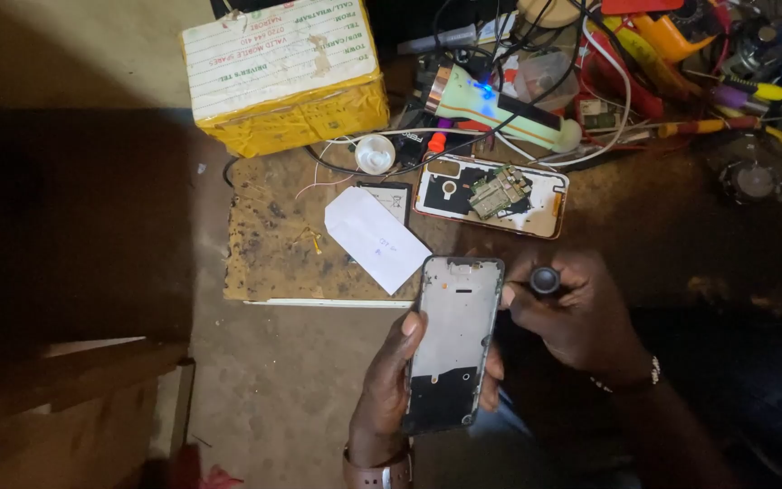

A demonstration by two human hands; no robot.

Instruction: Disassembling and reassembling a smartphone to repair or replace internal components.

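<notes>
Now | left hand (389, 380) grips phone frame (452, 340), long axis near-vertical, top tilted right | right hand (576, 312) clamps tool (545, 280)

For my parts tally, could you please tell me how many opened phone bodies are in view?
2: a phone frame held in the left hand; an opened phone lying on the bench. Clutter may hide more.

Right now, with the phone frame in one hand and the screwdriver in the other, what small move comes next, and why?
Probably bring the screwdriver tip down onto the phone frame: the left hand grips the frame, the right hand holds the tool beside its top edge.
</notes>
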